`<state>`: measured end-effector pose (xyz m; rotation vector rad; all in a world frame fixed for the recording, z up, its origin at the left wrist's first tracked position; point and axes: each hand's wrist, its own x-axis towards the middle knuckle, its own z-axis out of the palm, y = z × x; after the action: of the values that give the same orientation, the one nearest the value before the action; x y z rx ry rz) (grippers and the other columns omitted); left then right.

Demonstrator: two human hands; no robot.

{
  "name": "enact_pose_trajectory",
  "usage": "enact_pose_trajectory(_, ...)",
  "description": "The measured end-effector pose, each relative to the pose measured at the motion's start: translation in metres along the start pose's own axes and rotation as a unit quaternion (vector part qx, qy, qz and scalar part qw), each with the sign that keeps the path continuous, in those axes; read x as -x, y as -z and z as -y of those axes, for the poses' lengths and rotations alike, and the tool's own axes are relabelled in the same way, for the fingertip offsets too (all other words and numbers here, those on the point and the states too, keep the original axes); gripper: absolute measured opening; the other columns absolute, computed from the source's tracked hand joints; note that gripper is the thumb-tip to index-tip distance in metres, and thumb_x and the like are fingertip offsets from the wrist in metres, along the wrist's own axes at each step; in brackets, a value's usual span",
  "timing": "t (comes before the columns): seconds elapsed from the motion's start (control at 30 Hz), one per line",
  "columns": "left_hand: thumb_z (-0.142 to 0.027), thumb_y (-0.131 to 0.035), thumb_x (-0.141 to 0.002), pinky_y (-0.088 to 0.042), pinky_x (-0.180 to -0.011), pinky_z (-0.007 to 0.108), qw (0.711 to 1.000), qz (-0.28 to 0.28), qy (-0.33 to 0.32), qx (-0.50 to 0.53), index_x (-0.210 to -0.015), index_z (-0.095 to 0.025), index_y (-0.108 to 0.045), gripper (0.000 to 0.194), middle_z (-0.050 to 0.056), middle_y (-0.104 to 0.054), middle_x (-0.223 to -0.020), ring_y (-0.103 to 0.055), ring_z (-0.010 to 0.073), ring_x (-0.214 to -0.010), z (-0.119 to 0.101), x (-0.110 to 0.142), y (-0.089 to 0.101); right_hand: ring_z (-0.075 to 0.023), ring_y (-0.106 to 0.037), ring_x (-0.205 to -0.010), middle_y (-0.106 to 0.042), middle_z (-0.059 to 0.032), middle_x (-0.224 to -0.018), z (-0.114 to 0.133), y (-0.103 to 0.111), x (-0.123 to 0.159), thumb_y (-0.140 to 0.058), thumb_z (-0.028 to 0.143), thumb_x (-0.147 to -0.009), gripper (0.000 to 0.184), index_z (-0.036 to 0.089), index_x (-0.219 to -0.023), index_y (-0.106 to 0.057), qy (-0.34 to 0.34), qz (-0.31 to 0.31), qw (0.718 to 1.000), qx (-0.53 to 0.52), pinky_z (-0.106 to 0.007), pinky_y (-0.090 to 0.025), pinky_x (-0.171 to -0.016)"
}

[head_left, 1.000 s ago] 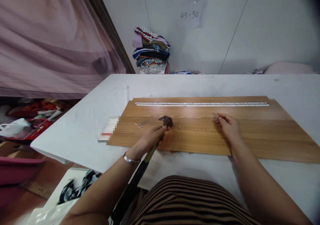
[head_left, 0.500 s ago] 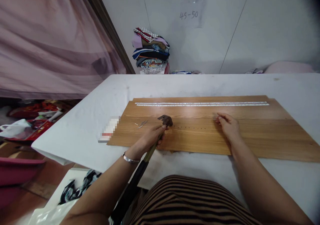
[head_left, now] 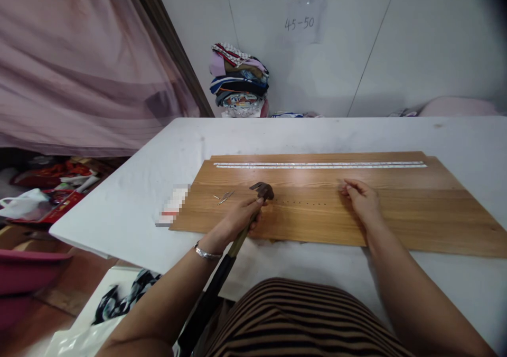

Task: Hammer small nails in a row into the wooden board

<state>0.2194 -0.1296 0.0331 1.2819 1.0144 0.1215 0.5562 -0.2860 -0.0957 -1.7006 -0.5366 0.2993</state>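
Observation:
My left hand (head_left: 243,217) is closed round a claw hammer (head_left: 263,190), gripping it just below its dark metal head. The hammer's handle, light then black, runs back beneath my forearm. Under the head lies a wood-grain board (head_left: 415,214). On the board my right hand (head_left: 360,196) rests with its thumb and fingers drawn together; whatever is between the fingertips is too small and blurred to make out. A row of small dark dots (head_left: 304,203), perhaps nail heads or holes, crosses the board between my hands. Several loose nails (head_left: 225,197) lie left of the hammer.
Two thin white strips (head_left: 320,165) with markings lie along the board's far side. A pixelated box (head_left: 174,206) sits at its left edge on the white table (head_left: 130,188). Folded fabrics (head_left: 240,82) are stacked behind the table, by the wall.
Both hands and the hammer stay practically in place. Only a very slight shift of the hammer head to the left shows since the first frame.

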Motion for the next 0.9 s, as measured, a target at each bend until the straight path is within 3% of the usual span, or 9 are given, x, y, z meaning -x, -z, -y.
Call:
enact_pose_trajectory(0.3, -0.067, -0.067, -0.088, -0.030, -0.039, 0.021, 1.000, 0.009, -0.007, -0.003, -0.111, -0.016, -0.061, 0.057, -0.005, -0.055, -0.066, -0.043, 0.0075, -0.044, 0.0026, -0.0014, 0.0002, -0.0227, -0.073, -0.073, -0.080, -0.0064, -0.084, -0.0008, -0.0003, -0.0009, -0.071, 0.052, -0.075, 0.040, 0.023, -0.100, -0.081, -0.003, -0.007, 1.000, -0.014, -0.038, -0.059, -0.073)
enact_pose_trajectory(0.57, -0.062, -0.063, -0.094, -0.028, -0.040, 0.021, 1.000, 0.010, 0.000, -0.007, -0.111, -0.016, -0.062, 0.049, -0.005, -0.055, -0.065, -0.043, 0.0072, -0.043, 0.0037, -0.0027, 0.0006, -0.0212, -0.073, -0.073, -0.080, -0.0056, -0.084, -0.0023, -0.0002, -0.0004, -0.070, 0.050, -0.079, 0.037, 0.023, -0.102, -0.081, 0.003, -0.001, 1.000, -0.008, -0.038, -0.060, -0.075)
enact_pose_trajectory(0.9, -0.066, -0.067, -0.088, -0.029, -0.040, 0.021, 1.000, 0.001, -0.002, 0.000, -0.110, -0.016, -0.063, 0.055, -0.005, -0.055, -0.066, -0.043, 0.0072, -0.043, 0.0030, -0.0022, -0.0002, -0.0212, -0.073, -0.073, -0.080, -0.0060, -0.084, -0.0022, 0.0005, -0.0010, -0.072, 0.052, -0.079, 0.039, 0.022, -0.102, -0.081, 0.002, 0.003, 1.000, -0.011, -0.038, -0.060, -0.076)
